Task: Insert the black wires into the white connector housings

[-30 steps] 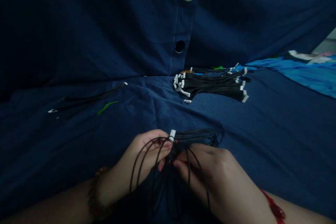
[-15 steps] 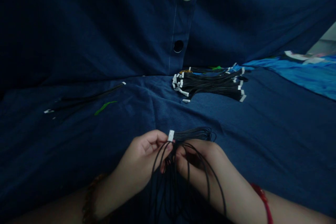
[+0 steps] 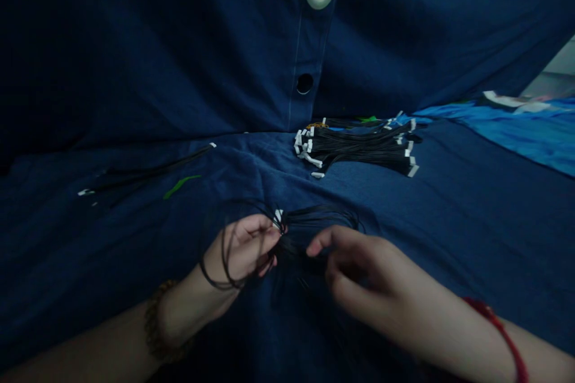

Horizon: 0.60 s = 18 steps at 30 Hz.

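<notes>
Pinched between the thumb and fingers of my left hand (image 3: 247, 245) is a wire harness (image 3: 314, 213) of thin black wires with a white connector (image 3: 279, 216). Some of its wires loop back over the left wrist, while others fan out to the right. My right hand (image 3: 354, 263) is a short way to the right of the connector. Its index finger reaches toward the wires and its thumb stands apart, with nothing seen between them. Motion blurs the loose wires below the hands.
A pile of black harnesses with white connectors (image 3: 359, 146) lies on the dark blue cloth (image 3: 251, 173). To the left are a few loose black wires (image 3: 157, 169) and a green strip (image 3: 181, 185). Bright blue material (image 3: 516, 125) lies at the right.
My right hand has opened and drawn away to the right from the wires. My left hand has shifted slightly left and up, and wires that hung down now loop over its wrist.
</notes>
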{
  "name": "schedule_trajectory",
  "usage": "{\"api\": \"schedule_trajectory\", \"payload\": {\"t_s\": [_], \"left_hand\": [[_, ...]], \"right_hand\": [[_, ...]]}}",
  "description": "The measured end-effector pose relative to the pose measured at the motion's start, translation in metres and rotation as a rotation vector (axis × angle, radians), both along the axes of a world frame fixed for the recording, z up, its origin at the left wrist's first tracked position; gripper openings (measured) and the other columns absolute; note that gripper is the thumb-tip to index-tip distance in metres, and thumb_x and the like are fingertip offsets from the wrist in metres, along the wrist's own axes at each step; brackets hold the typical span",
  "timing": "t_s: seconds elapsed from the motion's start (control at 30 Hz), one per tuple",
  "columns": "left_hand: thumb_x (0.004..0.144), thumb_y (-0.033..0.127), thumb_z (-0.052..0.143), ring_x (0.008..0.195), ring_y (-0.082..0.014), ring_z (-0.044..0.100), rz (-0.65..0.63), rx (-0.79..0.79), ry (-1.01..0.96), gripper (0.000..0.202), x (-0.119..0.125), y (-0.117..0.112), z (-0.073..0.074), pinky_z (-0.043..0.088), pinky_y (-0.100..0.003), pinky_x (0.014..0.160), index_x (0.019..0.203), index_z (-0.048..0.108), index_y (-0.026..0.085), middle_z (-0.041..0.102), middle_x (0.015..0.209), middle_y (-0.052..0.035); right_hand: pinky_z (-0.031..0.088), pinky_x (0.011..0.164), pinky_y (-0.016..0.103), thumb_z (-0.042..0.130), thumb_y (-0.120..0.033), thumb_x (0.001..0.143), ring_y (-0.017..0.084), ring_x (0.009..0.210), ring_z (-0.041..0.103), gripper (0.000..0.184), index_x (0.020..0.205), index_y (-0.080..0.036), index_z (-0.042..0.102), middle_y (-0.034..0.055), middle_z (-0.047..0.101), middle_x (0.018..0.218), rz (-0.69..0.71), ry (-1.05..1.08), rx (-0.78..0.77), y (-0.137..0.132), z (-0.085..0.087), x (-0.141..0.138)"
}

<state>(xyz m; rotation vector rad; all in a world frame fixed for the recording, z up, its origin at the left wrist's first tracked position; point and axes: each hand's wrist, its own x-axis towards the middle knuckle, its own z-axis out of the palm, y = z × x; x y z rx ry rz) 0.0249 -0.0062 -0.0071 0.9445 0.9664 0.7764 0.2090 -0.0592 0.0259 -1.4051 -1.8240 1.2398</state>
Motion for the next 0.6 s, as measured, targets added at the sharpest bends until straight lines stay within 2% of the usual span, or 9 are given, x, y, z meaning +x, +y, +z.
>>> {"api": "schedule_trajectory", "payload": {"t_s": [0.1, 0.13, 0.2, 0.3, 0.37, 0.43, 0.5, 0.57, 0.6], "left_hand": [[0.069, 0.022, 0.068, 0.045, -0.0033, 0.045, 0.062, 0.021, 0.0, 0.009, -0.002, 0.004, 0.003, 0.032, -0.014, 0.038, 0.072, 0.063, 0.015, 0.056, 0.065, 0.0021], [0.068, 0.021, 0.068, 0.045, -0.0031, 0.046, 0.07, 0.015, 0.006, 0.009, -0.002, 0.004, 0.005, 0.032, -0.014, 0.038, 0.072, 0.064, 0.015, 0.057, 0.068, 0.0014], [0.066, 0.02, 0.069, 0.044, -0.0029, 0.045, 0.06, -0.013, 0.025, 0.01, -0.002, 0.004, 0.008, 0.032, -0.014, 0.038, 0.072, 0.064, 0.015, 0.059, 0.07, 0.0003], [0.065, 0.02, 0.068, 0.041, -0.0033, 0.045, 0.032, -0.048, 0.053, 0.011, -0.001, 0.002, 0.008, 0.033, -0.014, 0.038, 0.073, 0.064, 0.014, 0.057, 0.064, 0.0011], [0.066, 0.021, 0.068, 0.04, -0.0039, 0.046, 0.006, -0.034, 0.058, 0.011, 0.0, 0.0, 0.004, 0.033, -0.014, 0.037, 0.073, 0.064, 0.013, 0.054, 0.057, 0.0026], [0.068, 0.021, 0.066, 0.04, -0.004, 0.045, -0.036, 0.006, 0.022, 0.009, -0.001, 0.0, 0.0, 0.033, -0.013, 0.036, 0.073, 0.063, 0.014, 0.051, 0.054, 0.0038], [0.07, 0.021, 0.066, 0.04, -0.0036, 0.045, -0.065, 0.036, -0.018, 0.008, -0.001, 0.0, -0.003, 0.034, -0.013, 0.037, 0.072, 0.063, 0.014, 0.051, 0.055, 0.0039], [0.068, 0.023, 0.067, 0.041, -0.0038, 0.046, -0.059, 0.02, -0.007, 0.01, -0.002, 0.0, -0.003, 0.035, -0.013, 0.037, 0.073, 0.063, 0.014, 0.052, 0.057, 0.0034], [0.066, 0.024, 0.068, 0.04, -0.0041, 0.046, -0.047, 0.001, 0.013, 0.013, -0.002, 0.0, -0.002, 0.034, -0.013, 0.036, 0.073, 0.063, 0.014, 0.052, 0.057, 0.0031]], "right_hand": [[0.028, 0.039, 0.015, 0.042, -0.018, 0.081, 0.005, 0.038, 0.036, 0.015, 0.083, -0.02, 0.057, -0.0069, 0.041, 0.047, 0.1, 0.503, -0.303, 0.004, 0.021, 0.024], [0.027, 0.038, 0.014, 0.044, -0.021, 0.081, 0.004, 0.037, 0.036, 0.015, 0.074, -0.02, 0.058, -0.0067, 0.039, 0.046, 0.119, 0.678, -0.324, 0.006, 0.027, 0.031], [0.031, 0.038, 0.014, 0.054, -0.025, 0.076, 0.005, 0.039, 0.04, 0.011, 0.067, -0.021, 0.059, -0.0059, 0.038, 0.046, 0.106, 0.901, -0.235, 0.008, 0.036, 0.042], [0.04, 0.045, 0.015, 0.064, -0.028, 0.071, 0.007, 0.05, 0.046, 0.008, 0.076, -0.022, 0.063, -0.004, 0.044, 0.054, -0.055, 0.887, 0.022, 0.007, 0.04, 0.049], [0.047, 0.06, 0.019, 0.065, -0.033, 0.072, 0.011, 0.067, 0.052, 0.009, 0.072, -0.024, 0.063, -0.0011, 0.052, 0.069, -0.174, 0.871, 0.197, 0.004, 0.039, 0.051], [0.048, 0.072, 0.023, 0.065, -0.034, 0.073, 0.014, 0.084, 0.054, 0.013, 0.063, -0.028, 0.059, -0.0018, 0.054, 0.079, -0.217, 0.933, 0.292, -0.001, 0.038, 0.051], [0.049, 0.061, 0.023, 0.057, -0.038, 0.079, 0.014, 0.074, 0.056, 0.018, 0.062, -0.03, 0.054, -0.0025, 0.052, 0.069, -0.152, 0.96, 0.269, -0.006, 0.037, 0.051], [0.044, 0.044, 0.023, 0.048, -0.041, 0.084, 0.014, 0.053, 0.052, 0.02, 0.068, -0.03, 0.053, -0.0025, 0.047, 0.055, -0.07, 0.909, 0.217, -0.009, 0.037, 0.05], [0.042, 0.042, 0.024, 0.047, -0.04, 0.085, 0.014, 0.049, 0.05, 0.019, 0.071, -0.029, 0.054, -0.0024, 0.047, 0.052, -0.039, 0.848, 0.207, -0.01, 0.038, 0.049]]}}
